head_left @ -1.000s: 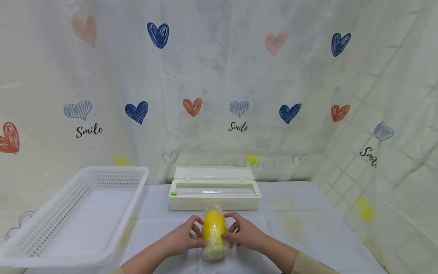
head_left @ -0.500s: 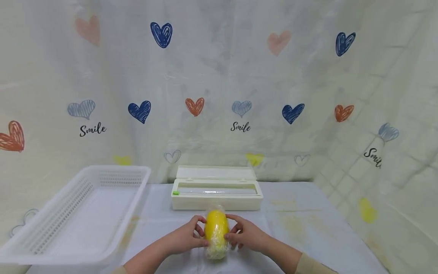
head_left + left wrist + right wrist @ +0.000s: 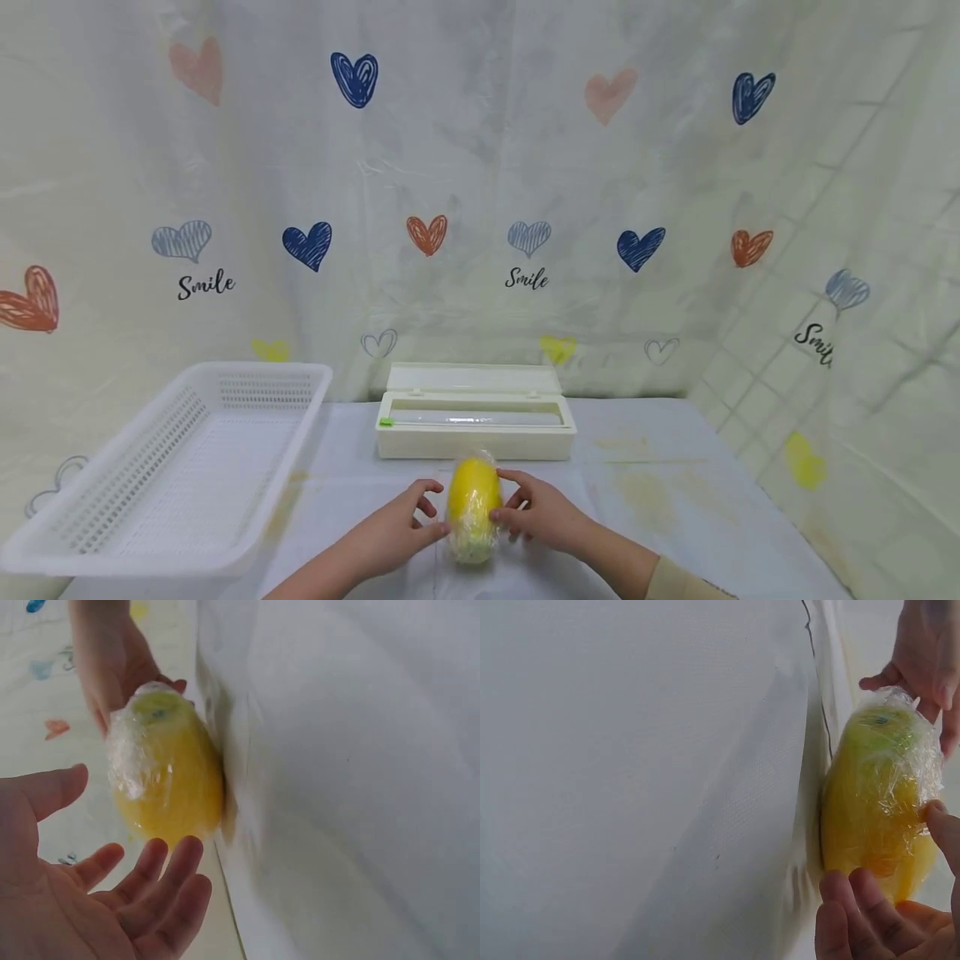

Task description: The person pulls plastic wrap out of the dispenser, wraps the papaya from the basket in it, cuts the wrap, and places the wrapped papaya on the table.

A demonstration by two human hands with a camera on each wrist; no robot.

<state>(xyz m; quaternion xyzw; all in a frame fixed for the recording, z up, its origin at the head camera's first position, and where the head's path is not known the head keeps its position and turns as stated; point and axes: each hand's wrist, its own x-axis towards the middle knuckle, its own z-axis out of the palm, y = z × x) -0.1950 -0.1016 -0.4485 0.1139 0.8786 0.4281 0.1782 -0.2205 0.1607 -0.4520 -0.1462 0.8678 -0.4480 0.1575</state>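
Since a second ago my left hand has loosened: it was cupped against the wrapped yellow fruit, and now its fingers are spread and relaxed, at most brushing the fruit's left side. The left wrist view shows that palm open with a gap to the fruit. My right hand has barely shifted; its fingertips are curled onto the right side of the fruit, pinching the cling film there, and the right wrist view confirms thumb and fingers on the film. The fruit itself has hardly moved. It lies on the white tablecloth near my edge, lengthwise toward the far side, film bunched at its near end.

What worries me: with only one hand gripping, the rounded fruit could roll left on the cloth, I judge. The film looks slick and loosely gathered, so a pinch on it alone might slip or peel the wrap open.

Just beyond the fruit sits the cream cling-film dispenser box, lid up, apart from it. Farther left stands the white perforated basket, well apart. Behind all hangs the heart-printed curtain.
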